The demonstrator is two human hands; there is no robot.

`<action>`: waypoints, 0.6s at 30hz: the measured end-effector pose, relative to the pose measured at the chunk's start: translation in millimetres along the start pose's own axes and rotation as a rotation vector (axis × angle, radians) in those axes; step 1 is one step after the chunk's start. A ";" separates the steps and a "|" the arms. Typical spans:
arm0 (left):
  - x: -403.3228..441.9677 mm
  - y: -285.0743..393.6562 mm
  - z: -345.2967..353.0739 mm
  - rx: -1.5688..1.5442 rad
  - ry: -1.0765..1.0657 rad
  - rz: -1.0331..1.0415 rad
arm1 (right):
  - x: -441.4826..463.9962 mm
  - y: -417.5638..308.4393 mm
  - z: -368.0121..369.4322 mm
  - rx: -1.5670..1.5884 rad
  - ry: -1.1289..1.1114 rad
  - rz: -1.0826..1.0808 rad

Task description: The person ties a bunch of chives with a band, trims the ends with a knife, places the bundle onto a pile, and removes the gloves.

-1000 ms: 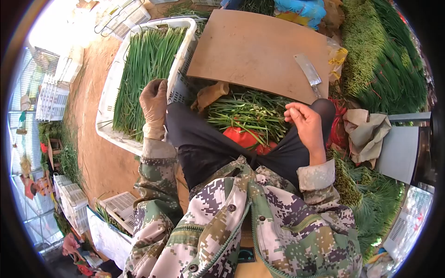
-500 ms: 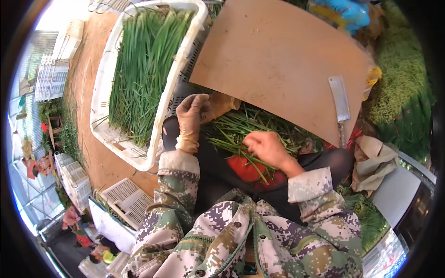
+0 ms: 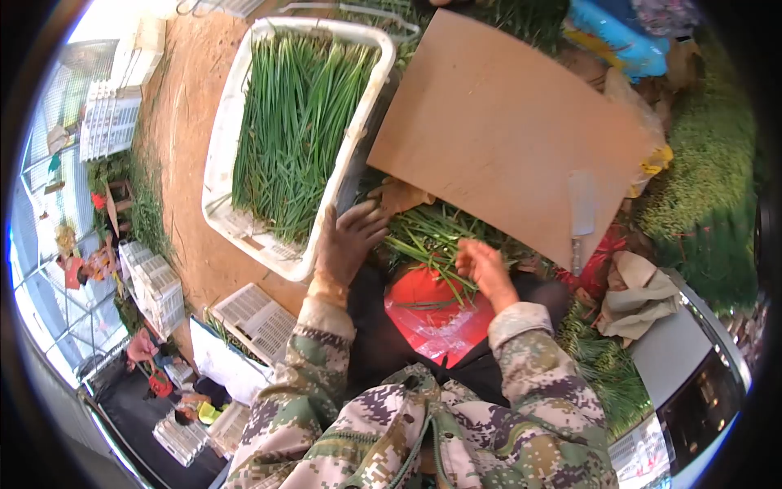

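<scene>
My left hand (image 3: 346,248), in a thin tan glove with dirty fingers, is held palm down with fingers stretched apart, beside the crate's near edge. It holds nothing. My bare right hand (image 3: 486,273) has loosely bent fingers, apart from one another, at the edge of a loose heap of long green stalks (image 3: 432,236). Nothing shows in its grasp. Below the heap, a red bundle with clear plastic (image 3: 432,326) lies between my legs. A tan glove-like item (image 3: 403,196) rests by the board's lower left edge, partly hidden.
A white plastic crate (image 3: 218,163) holds upright-packed green stalks on the left. The brown board (image 3: 497,130) carries a cleaver (image 3: 581,212). Crumpled brown paper (image 3: 639,297) lies at right. More crates (image 3: 159,293) and people stand or sit far left.
My left hand has lowered and spread its previously bent fingers. My right hand has loosened from a closed shape and drawn back slightly. The camera view has shifted, exposing more of the red bundle.
</scene>
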State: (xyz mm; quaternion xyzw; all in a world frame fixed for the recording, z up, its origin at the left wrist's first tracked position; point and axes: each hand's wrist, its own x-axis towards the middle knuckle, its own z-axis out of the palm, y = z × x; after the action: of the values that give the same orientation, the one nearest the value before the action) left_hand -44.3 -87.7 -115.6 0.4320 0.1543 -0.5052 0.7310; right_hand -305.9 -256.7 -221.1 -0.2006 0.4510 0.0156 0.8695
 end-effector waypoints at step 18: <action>-429.5 -64.1 -38.8 0.559 0.901 -0.099 | -237.9 -123.1 -57.0 -0.540 0.294 -0.185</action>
State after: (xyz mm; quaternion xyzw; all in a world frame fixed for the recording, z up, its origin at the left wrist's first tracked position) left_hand -281.8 195.3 115.8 0.7767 0.3328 -0.3250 0.4246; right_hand -465.7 -354.0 -21.0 -0.4646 0.5312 0.0264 0.7080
